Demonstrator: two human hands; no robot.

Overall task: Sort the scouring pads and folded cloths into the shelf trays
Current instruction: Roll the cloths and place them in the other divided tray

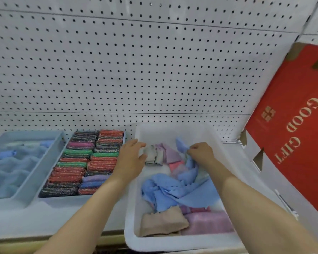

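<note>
White pegboard wall [136, 61], red "GOOD GIFT" carton [292, 129] at right

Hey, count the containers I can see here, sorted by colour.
Blue trays: 2, the cloth tray and the scouring pad tray
White tub: 1
Red box: 1
Total: 4

You get a single view: head cam, wide-angle, aimed forward and down at the shelf [44, 217]. It faces the pegboard [136, 61] head-on, horizon rolled a bit. Close range: the white bin [173, 245] fills the lower centre-right, the trays [44, 171] sit lower left, the red box [292, 140] is cut by the right edge.
</note>
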